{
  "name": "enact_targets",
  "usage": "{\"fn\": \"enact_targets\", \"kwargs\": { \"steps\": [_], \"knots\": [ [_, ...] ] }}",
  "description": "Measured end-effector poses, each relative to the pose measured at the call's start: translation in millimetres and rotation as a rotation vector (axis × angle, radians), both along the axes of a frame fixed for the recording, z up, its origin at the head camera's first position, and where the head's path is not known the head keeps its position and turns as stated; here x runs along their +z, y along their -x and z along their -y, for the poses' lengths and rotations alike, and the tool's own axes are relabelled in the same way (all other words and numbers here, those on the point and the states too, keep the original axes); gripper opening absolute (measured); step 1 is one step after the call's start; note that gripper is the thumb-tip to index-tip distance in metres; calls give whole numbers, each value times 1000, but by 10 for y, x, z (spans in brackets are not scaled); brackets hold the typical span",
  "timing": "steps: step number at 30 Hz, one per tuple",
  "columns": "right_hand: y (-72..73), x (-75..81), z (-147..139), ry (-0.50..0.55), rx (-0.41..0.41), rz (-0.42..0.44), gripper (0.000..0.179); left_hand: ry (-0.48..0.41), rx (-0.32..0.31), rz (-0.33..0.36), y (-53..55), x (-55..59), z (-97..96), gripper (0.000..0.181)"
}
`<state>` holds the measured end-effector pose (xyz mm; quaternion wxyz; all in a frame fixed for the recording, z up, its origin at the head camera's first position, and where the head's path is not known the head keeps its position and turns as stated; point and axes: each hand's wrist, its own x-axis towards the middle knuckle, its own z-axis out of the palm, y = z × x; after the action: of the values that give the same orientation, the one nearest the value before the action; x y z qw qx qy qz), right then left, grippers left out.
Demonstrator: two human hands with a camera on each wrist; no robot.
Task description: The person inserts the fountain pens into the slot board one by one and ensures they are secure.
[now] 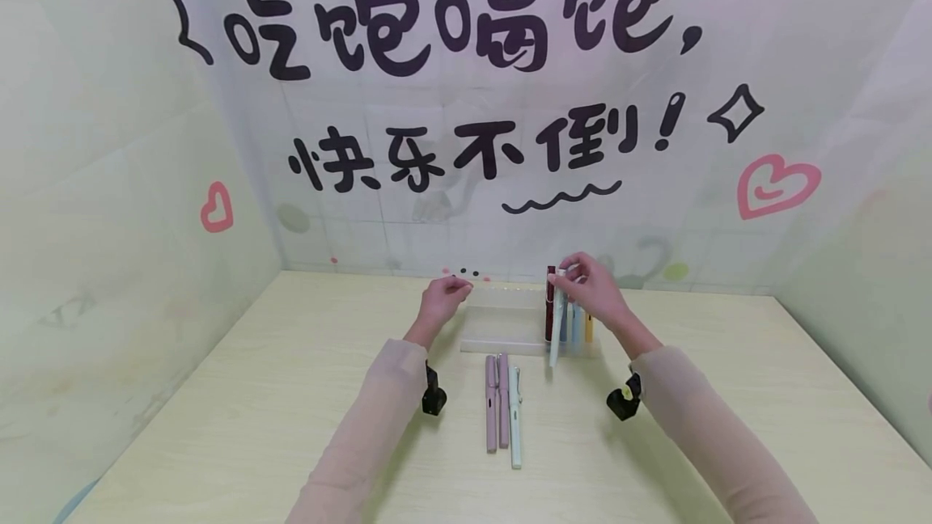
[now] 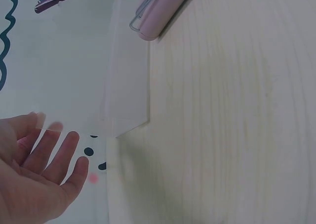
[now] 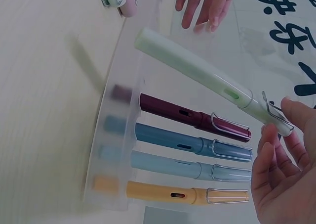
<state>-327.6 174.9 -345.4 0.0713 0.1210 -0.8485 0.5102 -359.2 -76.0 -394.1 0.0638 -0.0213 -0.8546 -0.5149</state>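
My right hand (image 3: pixel 284 167) pinches a pale green fountain pen (image 3: pixel 197 74) by its clipped cap, its barrel slanting in front of a clear plastic pen stand (image 1: pixel 502 345). Standing in the rack's right part are a dark maroon pen (image 3: pixel 165 108), a blue pen (image 3: pixel 168 137), a light blue pen (image 3: pixel 165 160) and a yellow pen (image 3: pixel 158 192). At the stand's upper left corner, my left hand (image 2: pixel 42 169) holds the panel's edge between thumb and index finger, the other fingers loosely spread.
In front of the stand, two purple pens (image 1: pixel 491 411) and another pale green pen (image 1: pixel 516 427) lie side by side on the light wooden table (image 1: pixel 291 443). Behind it hangs a white cloth backdrop (image 1: pixel 437 241) with black lettering. A black wrist camera (image 1: pixel 433 395) sits on the left sleeve.
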Motion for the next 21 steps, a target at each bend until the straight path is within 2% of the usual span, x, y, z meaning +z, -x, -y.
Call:
{"fn": "enact_targets", "kwargs": {
  "steps": [6, 21],
  "knots": [
    [34, 43, 7, -3, -31, -1, 31, 3, 1, -13, 1, -6, 6, 19],
    [97, 152, 105, 10, -103, -112, 30, 6, 2, -8, -36, 29, -2, 18]
  ]
}}
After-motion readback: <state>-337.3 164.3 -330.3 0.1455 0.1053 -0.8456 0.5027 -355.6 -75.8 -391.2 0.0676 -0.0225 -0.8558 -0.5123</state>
